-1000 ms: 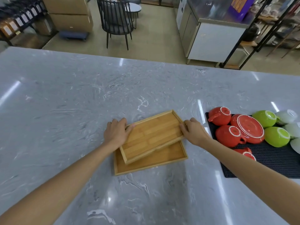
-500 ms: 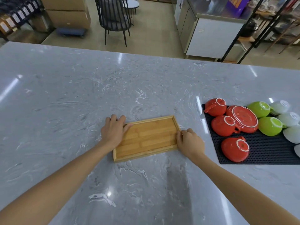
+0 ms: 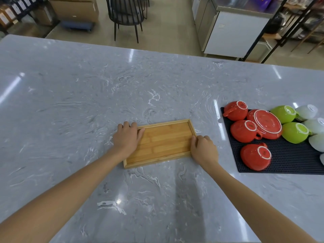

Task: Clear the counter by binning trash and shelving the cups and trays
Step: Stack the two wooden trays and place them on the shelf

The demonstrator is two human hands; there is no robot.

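Two bamboo trays (image 3: 163,142) lie stacked, one nested on the other, on the grey marble counter (image 3: 87,102). My left hand (image 3: 127,138) grips the stack's left end, thumb over the rim. At the right end my right hand (image 3: 204,150) holds the edge with curled fingers. To the right, a black mat (image 3: 289,160) carries upside-down cups: three red cups (image 3: 244,131), two green cups (image 3: 294,132) and several white cups (image 3: 313,125), plus a red saucer (image 3: 266,122).
Beyond the counter's far edge are a black chair (image 3: 125,14), cardboard boxes (image 3: 75,7), a steel cabinet (image 3: 233,30) and black shelving (image 3: 298,23). Bare marble surrounds the trays on the left and in front.
The upper tray, held skewed above the lower one a second ago, has been set down squarely onto it. Both hands stay at the ends of the stack.
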